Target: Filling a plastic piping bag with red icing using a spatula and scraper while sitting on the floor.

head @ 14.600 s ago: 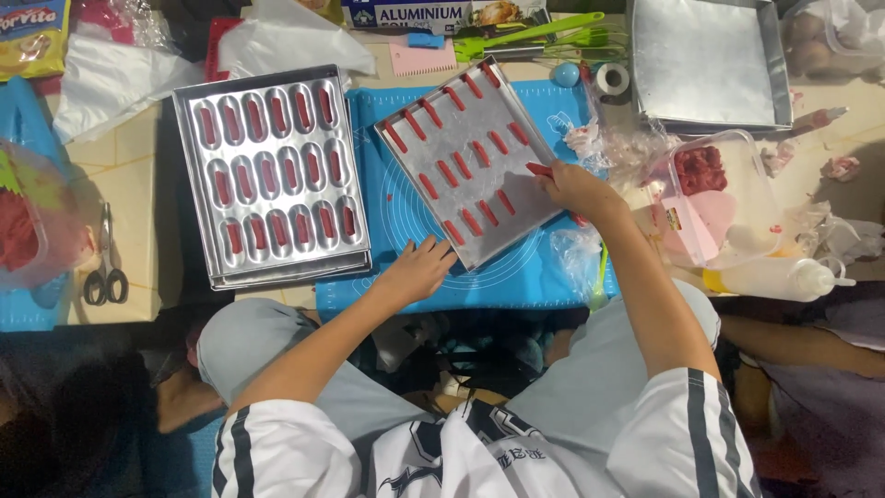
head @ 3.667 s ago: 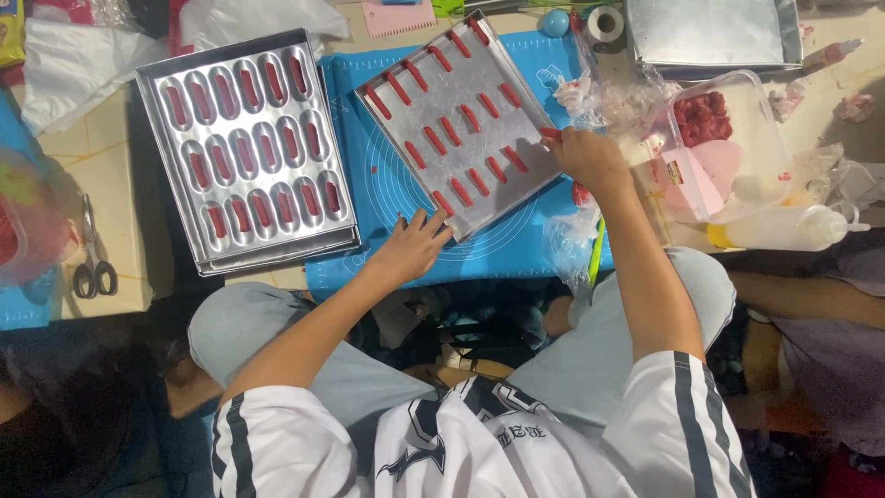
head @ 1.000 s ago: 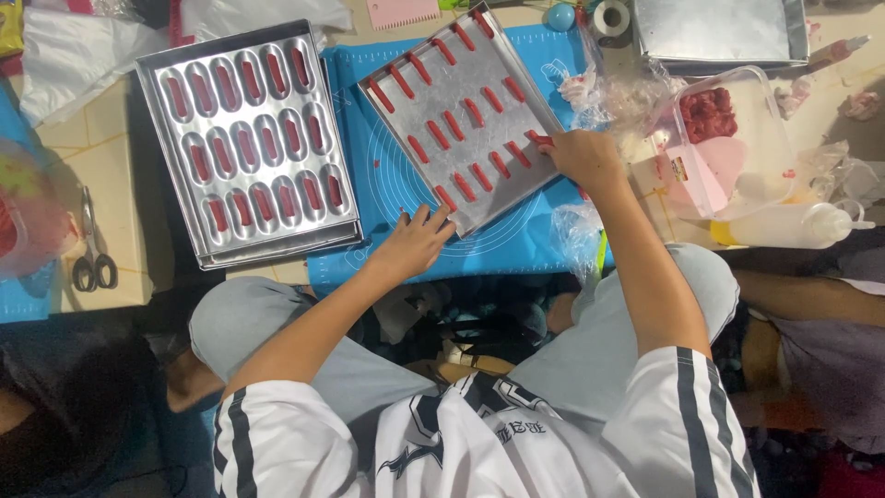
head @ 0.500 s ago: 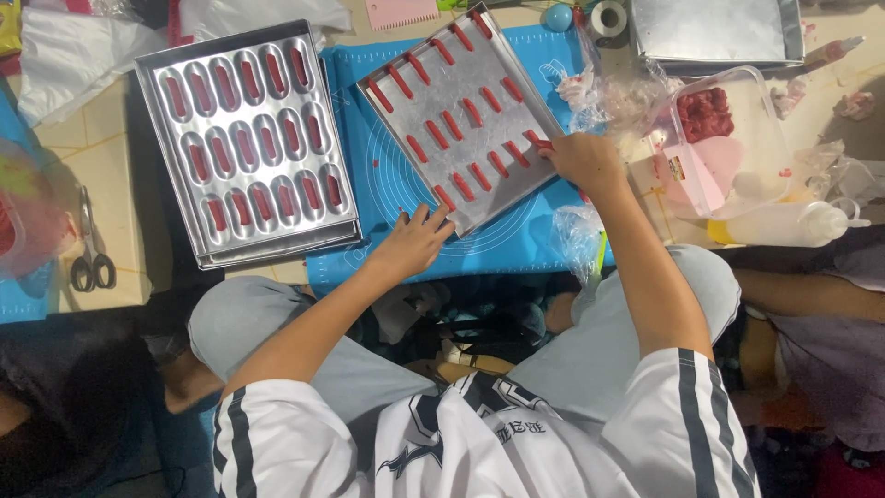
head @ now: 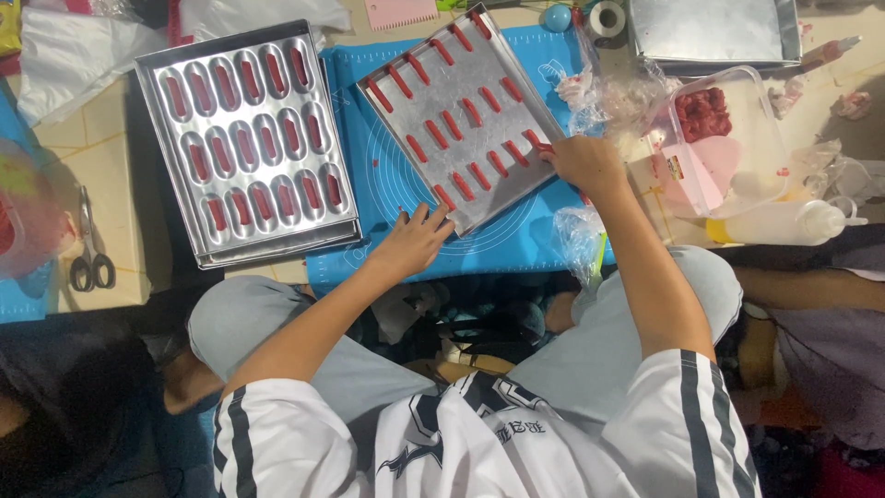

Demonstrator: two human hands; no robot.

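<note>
Tiled tabletop (head: 74, 129) in pale cream spreads under our work, with a blue silicone baking mat (head: 516, 240) laid over the middle of it. On that mat lies the flat silver metal tray (head: 433, 83) carrying rows of short red strips (head: 452, 124), turned at an angle to us. Our left hand (head: 412, 242) rests spread and released on the mat, fingertips touching the near corner of the tray, which in our judgement steadies it so it does not slide. Our right hand (head: 585, 164) sits at the tray's right edge, fingers curled around one red strip there; we cannot tell whether it pinches the strip or only presses it.

Left of our left hand stands a silver moulded baking pan (head: 244, 148) with oval wells, each well holding a red strip, so the filled pan is parked out of the way. Further left lie grey-handled scissors (head: 89, 249). Just beyond our right hand a clear plastic tub (head: 728, 138) holds dark red pieces, near enough to reach, and a pale squeeze bottle (head: 784, 221) lies on its side beside it. Crumpled clear plastic wrap (head: 618, 92) sits between the tub and the tray. Another plain metal tray (head: 710, 32) rests farther off, above the tub.
</note>
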